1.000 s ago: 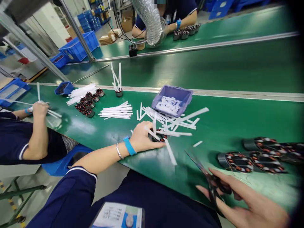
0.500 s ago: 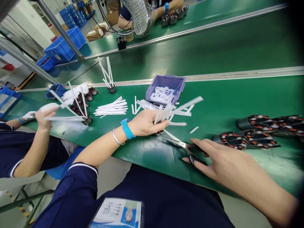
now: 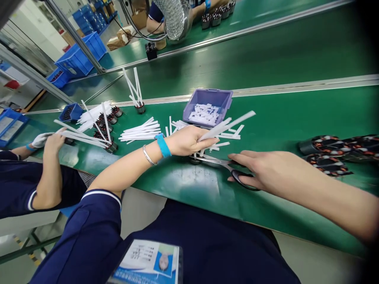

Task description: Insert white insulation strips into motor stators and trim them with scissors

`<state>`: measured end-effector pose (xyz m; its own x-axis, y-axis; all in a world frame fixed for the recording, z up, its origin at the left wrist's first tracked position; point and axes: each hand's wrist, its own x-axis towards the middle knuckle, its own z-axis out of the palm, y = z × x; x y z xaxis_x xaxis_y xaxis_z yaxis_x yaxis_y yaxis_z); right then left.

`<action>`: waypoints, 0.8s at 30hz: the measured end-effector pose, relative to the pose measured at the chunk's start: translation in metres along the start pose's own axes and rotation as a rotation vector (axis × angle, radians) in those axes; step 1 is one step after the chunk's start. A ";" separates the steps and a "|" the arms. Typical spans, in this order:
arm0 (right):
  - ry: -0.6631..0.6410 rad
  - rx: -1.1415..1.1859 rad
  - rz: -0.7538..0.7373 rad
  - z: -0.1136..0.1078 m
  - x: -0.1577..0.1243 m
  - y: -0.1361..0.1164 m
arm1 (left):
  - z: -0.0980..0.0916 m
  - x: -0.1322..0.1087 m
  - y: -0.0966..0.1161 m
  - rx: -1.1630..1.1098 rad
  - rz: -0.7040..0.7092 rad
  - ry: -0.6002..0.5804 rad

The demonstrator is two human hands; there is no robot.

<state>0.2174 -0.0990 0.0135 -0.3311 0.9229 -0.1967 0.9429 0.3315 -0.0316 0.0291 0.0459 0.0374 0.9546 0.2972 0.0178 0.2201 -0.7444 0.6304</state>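
Note:
My left hand [image 3: 189, 141] is closed around several white strips [image 3: 233, 123], whose long ends stick out to the right. Under its fingers, a small dark wound part [image 3: 194, 160] shows in part on the green table. My right hand [image 3: 260, 167] grips black-handled scissors [image 3: 244, 182] by the loops, and their blades point left to the strips just above that part. Whether the blades touch a strip cannot be made out. Behind my left hand stands a purple bin [image 3: 209, 106] with short white pieces in it. A pile of white strips [image 3: 140, 131] lies to the left.
Several dark wound parts [image 3: 328, 150] lie at the right. A person's hands [image 3: 55, 140] work at the left beside a part with upright strips [image 3: 111, 146]. Another such part [image 3: 140, 107] stands behind. A metal rail [image 3: 281, 86] crosses the table.
The scissors and my right hand have moved left and slightly up, the blades now closer together. My left hand has shifted slightly upward. The neighbour's raised hand has moved down.

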 end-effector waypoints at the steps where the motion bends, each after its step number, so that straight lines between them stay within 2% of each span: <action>1: 0.006 -0.014 -0.021 -0.001 0.003 0.004 | 0.000 0.000 -0.001 0.002 0.007 0.001; 7: 0.057 -0.009 -0.138 0.009 0.018 0.017 | 0.004 -0.001 -0.005 0.041 0.022 0.031; 14: 0.106 0.000 -0.169 0.021 0.009 0.027 | 0.003 -0.007 -0.007 0.104 0.033 0.042; 19: 0.127 0.021 -0.223 0.018 0.017 0.037 | 0.003 -0.006 -0.009 0.166 0.068 0.080; 24: 0.103 0.013 -0.251 0.009 0.031 0.033 | 0.005 -0.003 -0.009 0.156 0.072 0.050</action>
<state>0.2388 -0.0613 -0.0025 -0.5556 0.8275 -0.0806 0.8312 0.5504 -0.0791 0.0251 0.0484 0.0276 0.9587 0.2664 0.0992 0.1839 -0.8474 0.4981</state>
